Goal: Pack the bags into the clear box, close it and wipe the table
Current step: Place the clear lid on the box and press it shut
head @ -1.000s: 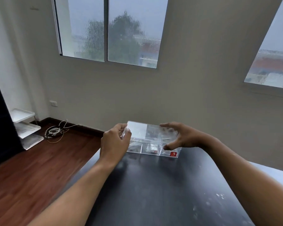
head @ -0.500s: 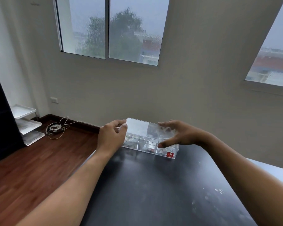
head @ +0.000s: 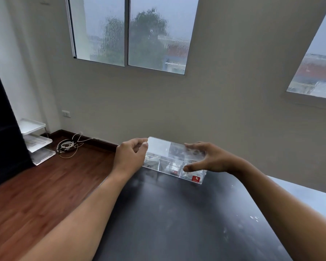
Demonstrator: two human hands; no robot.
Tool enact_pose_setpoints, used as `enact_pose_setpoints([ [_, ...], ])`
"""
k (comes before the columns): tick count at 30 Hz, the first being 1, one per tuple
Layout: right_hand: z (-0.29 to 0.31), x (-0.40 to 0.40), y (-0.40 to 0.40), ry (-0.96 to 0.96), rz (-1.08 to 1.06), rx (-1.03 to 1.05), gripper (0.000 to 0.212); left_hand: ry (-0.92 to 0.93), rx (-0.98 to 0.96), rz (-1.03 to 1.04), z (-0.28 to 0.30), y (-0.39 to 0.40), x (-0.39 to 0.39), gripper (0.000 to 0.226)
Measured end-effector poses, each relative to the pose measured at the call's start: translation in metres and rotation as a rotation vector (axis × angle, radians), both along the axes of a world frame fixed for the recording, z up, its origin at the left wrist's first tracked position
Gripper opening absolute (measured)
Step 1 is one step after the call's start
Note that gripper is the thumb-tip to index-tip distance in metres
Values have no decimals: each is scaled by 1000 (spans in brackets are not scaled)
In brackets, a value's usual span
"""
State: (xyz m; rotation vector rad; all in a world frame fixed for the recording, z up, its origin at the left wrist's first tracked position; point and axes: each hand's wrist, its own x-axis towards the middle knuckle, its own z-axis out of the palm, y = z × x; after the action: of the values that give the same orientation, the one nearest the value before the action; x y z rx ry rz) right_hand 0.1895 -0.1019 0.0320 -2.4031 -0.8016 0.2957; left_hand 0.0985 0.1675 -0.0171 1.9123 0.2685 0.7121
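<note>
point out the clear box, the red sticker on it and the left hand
clear box (head: 169, 150), head view, on its clear lid
red sticker (head: 196, 178), head view, middle of the sticker on the front wall, right end
left hand (head: 129, 157), head view, back of the hand at the box's left end

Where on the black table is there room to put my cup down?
Nearly all of the black table is bare, from the clear box at its far edge back towards the person, between the two arms. Only the far edge is crowded: the left hand and right hand are on the box.
</note>
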Motion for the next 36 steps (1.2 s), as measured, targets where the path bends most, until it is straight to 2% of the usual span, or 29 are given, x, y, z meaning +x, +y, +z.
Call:
enact_pose_setpoints([
  [6, -9, -11, 6, -69, -19, -12, 102, 10, -158, -51, -1, 5, 4, 16],
  [12, -11, -16, 8, -98, 2, -30, 103, 18, -195, -53, -5, 7, 6, 13],
  [23, -11, -15, 7, -86, 4, -63, 103, 42, -64, -25, -5, 8, 6, 20],
  [29, -17, -18, 8, -97, -5, -66, 105, 85, 112, 1, -5, 10, 4, 25],
  [36, -17, -29, 9, -71, -36, -59, 103, 102, 160, 16, -3, 6, -2, 27],
])
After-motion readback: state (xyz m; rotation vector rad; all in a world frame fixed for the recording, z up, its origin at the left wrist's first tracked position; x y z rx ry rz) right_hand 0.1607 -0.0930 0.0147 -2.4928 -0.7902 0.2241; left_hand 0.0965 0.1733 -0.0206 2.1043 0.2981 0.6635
